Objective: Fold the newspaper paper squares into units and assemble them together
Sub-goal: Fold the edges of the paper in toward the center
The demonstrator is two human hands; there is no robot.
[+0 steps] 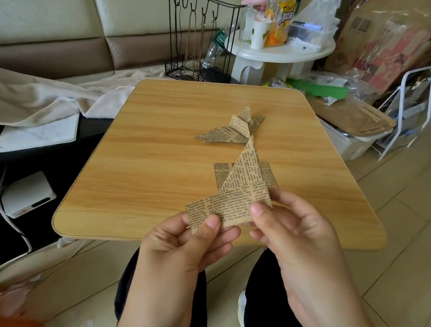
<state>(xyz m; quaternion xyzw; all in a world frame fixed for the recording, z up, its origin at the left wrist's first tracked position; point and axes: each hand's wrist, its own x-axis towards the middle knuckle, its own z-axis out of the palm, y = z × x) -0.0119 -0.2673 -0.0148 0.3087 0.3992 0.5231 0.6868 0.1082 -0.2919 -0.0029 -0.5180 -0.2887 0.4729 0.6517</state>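
I pinch the half-folded unit (237, 195) with left hand (187, 245) and right hand (292, 232) above the table (133, 175) to crease it; finished units (235, 129) wait, probably joined.

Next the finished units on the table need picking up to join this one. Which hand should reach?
Probably the right hand: the folded units lie ahead on its side. The left hand also pinches the held unit and could keep it.

You're in a home living room: a padded sofa (45, 51) with a blanket (36, 95) sits behind your wooden counter (157, 155), a white side table (283, 52) holds a drink bottle (278, 13), and cardboard boxes (392, 28) crowd the tiled floor (408, 238)
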